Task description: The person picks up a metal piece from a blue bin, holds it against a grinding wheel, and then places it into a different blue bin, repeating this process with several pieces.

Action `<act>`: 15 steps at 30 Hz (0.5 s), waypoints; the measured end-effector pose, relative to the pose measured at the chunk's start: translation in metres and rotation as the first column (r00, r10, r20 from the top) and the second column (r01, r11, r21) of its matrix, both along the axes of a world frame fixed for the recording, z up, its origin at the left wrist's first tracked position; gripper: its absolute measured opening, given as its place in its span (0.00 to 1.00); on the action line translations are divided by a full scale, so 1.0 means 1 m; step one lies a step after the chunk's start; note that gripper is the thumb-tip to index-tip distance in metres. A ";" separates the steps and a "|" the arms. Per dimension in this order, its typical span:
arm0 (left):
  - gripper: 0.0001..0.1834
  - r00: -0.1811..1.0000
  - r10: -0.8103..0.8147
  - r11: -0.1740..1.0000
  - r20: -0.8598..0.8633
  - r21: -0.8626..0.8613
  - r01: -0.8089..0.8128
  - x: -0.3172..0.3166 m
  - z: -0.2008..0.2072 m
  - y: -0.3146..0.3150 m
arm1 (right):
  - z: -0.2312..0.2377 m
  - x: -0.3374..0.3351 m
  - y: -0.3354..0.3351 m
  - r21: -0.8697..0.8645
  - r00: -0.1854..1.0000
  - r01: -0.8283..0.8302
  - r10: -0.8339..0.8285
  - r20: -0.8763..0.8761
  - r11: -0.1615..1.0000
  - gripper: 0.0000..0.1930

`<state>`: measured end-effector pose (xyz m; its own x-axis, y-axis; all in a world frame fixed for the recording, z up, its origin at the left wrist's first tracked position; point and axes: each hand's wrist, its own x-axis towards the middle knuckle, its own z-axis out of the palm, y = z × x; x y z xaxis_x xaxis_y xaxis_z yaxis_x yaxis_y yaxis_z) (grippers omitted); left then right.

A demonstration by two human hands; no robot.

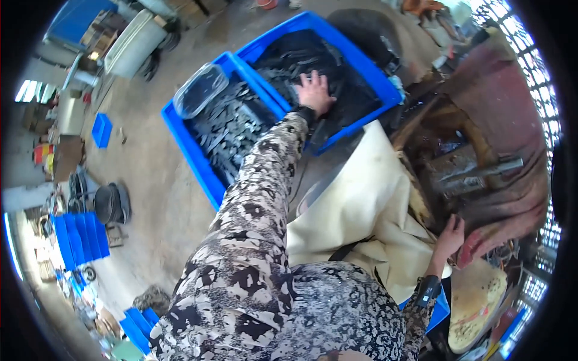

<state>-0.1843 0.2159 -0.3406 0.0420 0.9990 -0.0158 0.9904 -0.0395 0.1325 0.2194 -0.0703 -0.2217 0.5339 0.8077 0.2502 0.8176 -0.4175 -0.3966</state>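
Blue plastic forms the two rectangular crates on the concrete floor (150,198) ahead of the person; the farther blue plastic crate (367,66) is lined with a black plastic sheet (355,96) and holds a heap of dark flat metal pieces (289,66); the left hand (314,91), at the end of an outstretched arm in a black-and-white patterned sleeve (253,210), lies palm down inside this crate with its fingers spread flat on the dark pieces and liner, open rather than clenched, and whether anything is caught beneath it cannot be told; the nearer blue plastic crate (195,159) stands just beside the first, touching it along one wall, and is filled with more grey flat metal strips (232,129); a clear plastic tray (200,89) rests tilted on its far corner; a cream-coloured cloth sheet (367,204) spreads between the crates and the person's lap; the right hand (451,236) is low at the right, fingers curled against the reddish worn edge of a rusty machine (500,150), and whether it grips anything there cannot be told; a grey metal bar (481,171) juts from that machine above the hand; a stack of blue plastic bins (81,237) stands well apart at the left, beside a dark round bucket (111,203).
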 end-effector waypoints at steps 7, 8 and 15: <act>0.08 0.990 -0.082 0.994 -0.117 0.057 0.090 0.017 -0.006 -0.027 | -0.005 0.003 -0.009 0.002 0.991 0.067 -0.066 0.118 0.998 0.14; 0.05 0.985 -0.079 0.985 -0.153 0.138 0.100 0.010 -0.005 -0.029 | 0.004 -0.006 -0.003 -0.038 0.989 0.100 -0.095 0.112 0.994 0.14; 0.10 0.977 -0.177 0.984 0.117 0.030 0.175 -0.028 -0.066 0.013 | 0.014 0.049 -0.015 0.155 0.072 0.126 0.146 -0.987 0.980 0.16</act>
<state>-0.2128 0.2286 -0.4066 0.2174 0.9759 0.0189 0.9449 -0.2153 0.2465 0.2681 -0.0851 -0.2073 0.3880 0.8357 -0.3887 -0.3857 -0.2358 -0.8920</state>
